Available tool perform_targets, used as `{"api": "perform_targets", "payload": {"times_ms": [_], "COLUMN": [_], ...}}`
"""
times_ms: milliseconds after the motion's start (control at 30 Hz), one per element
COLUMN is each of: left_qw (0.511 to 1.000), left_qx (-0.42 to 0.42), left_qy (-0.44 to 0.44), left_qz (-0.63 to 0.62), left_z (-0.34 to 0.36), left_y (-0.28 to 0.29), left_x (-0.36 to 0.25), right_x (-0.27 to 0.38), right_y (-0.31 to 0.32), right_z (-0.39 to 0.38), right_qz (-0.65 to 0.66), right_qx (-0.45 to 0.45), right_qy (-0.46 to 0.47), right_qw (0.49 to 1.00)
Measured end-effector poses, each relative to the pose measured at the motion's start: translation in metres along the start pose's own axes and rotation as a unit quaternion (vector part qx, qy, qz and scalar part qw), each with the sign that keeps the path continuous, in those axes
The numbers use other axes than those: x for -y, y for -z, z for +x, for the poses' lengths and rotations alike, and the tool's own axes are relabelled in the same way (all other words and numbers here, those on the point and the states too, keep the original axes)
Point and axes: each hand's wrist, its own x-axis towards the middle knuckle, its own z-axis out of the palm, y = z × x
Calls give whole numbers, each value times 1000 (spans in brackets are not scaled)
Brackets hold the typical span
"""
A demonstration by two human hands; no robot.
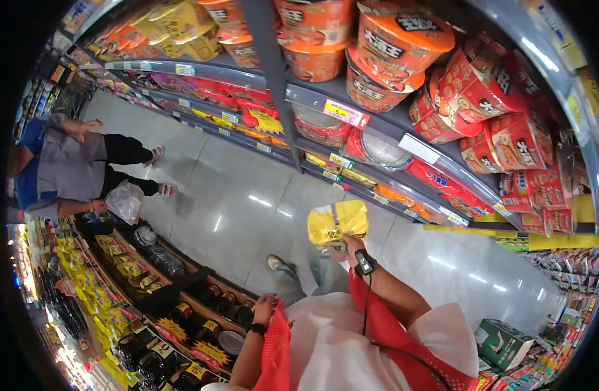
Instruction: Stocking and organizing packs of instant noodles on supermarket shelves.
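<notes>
My right hand (353, 246) is closed on the lower edge of a yellow packet (338, 220), held out over the aisle floor in front of me. A greyish band runs down the packet's face. A small black device (364, 262) with a cable is strapped to my right wrist. My left hand (265, 307) hangs low by the red vest (278, 339), its fingers loosely bent and partly apart, with nothing visible in them. It is nearest to the dark jars (245, 313) on the shelf at my left. A black band circles my left wrist.
Ahead and to the right, a shelf (384, 124) carries orange and red instant noodle tubs (404, 39), with packets below. A low shelf of jars and yellow packets (127, 264) stands left. Another person (71, 163) with a plastic bag (125, 201) is in the aisle. A green box (501, 342) sits right.
</notes>
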Motion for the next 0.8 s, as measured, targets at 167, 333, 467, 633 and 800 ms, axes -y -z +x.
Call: {"api": "perform_targets", "payload": {"times_ms": [167,333,467,633,800], "left_qw": [931,827,806,733,713], "left_qx": [-8,60,163,218,213], "left_qy": [206,177,-21,-74,-88], "left_qz": [-302,-530,-568,-640,-663], "left_z": [46,77,41,10,-9], "left_y": [32,80,122,147,151], "left_x": [10,-17,-123,-188,-203], "right_x": [8,54,75,76,80], "right_y": [-61,-160,-218,-250,-265], "right_z": [-61,-172,-235,-265,-287], "right_qz": [-104,-309,-385,-448,-503], "right_qx": [122,291,403,449,431], "right_qy": [-55,-46,-5,6,153], "right_qw": [986,904,831,773,733]}}
